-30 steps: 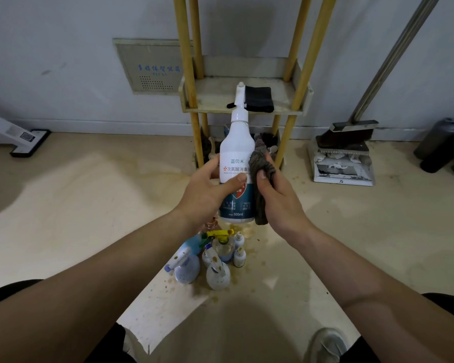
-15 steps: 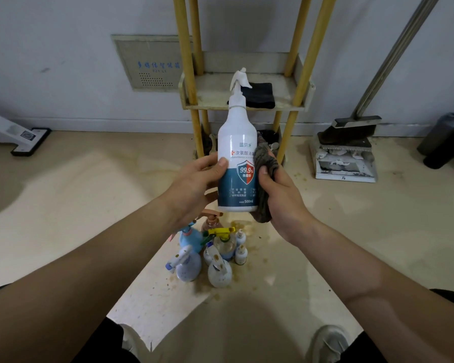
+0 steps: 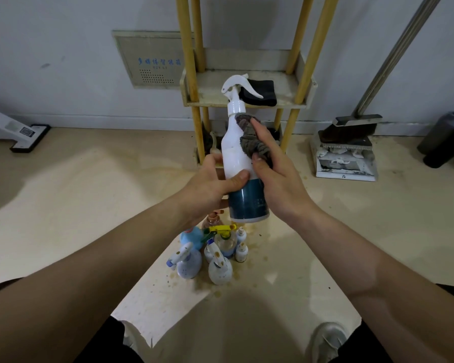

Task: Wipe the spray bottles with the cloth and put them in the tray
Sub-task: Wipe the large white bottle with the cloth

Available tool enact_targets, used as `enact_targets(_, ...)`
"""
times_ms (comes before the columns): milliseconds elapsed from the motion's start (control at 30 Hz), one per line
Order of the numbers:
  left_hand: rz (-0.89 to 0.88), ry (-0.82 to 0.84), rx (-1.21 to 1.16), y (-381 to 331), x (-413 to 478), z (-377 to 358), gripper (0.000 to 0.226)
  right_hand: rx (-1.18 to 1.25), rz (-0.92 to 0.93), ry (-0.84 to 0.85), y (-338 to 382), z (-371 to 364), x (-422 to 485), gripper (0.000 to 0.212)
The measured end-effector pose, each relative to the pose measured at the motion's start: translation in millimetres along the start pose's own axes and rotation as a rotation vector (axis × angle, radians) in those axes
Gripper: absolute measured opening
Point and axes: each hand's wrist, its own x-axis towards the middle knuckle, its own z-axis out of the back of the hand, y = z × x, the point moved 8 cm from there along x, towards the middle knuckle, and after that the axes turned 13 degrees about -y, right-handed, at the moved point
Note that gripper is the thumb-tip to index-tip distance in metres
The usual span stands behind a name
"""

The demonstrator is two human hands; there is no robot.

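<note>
I hold a tall white spray bottle [image 3: 235,150] with a dark blue lower band upright in front of me. My left hand [image 3: 210,186] grips its middle, thumb across the front. My right hand [image 3: 275,176] holds a grey cloth [image 3: 252,138] and presses it against the bottle's right shoulder, just below the white trigger head. Several small stained spray bottles [image 3: 212,254] stand clustered on the floor below. The tray shelf [image 3: 294,100] of the yellow-poled rack stands behind, with a black cloth [image 3: 262,91] lying on it.
A dustpan and brush [image 3: 345,153] sit on the floor at right, beside dark cylinders [image 3: 446,138] at the far right. A white device [image 3: 19,132] lies at the left by the wall. My shoe [image 3: 328,341] shows at the bottom. The floor is stained.
The bottle has turned in my left hand, so its label faces away and the trigger points right. My right hand moved the cloth up from the bottle's middle to its shoulder.
</note>
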Motion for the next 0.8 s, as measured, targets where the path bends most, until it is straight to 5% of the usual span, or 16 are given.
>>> enact_targets(333, -0.053, -0.290, 0.023, -5, 11, 29, 0.055, -0.090, -0.035, 0.073, -27, -12, -26, 0.058)
enact_targets(500, 0.039, -0.214, -0.103, -6, 10, 30, 0.033, -0.167, 0.025, 0.035, -28, -6, -23, 0.061)
enact_targets(800, 0.034, -0.068, -0.211, -8, -2, 21, 0.051, -0.280, 0.203, 0.088, -11, -12, -29, 0.064)
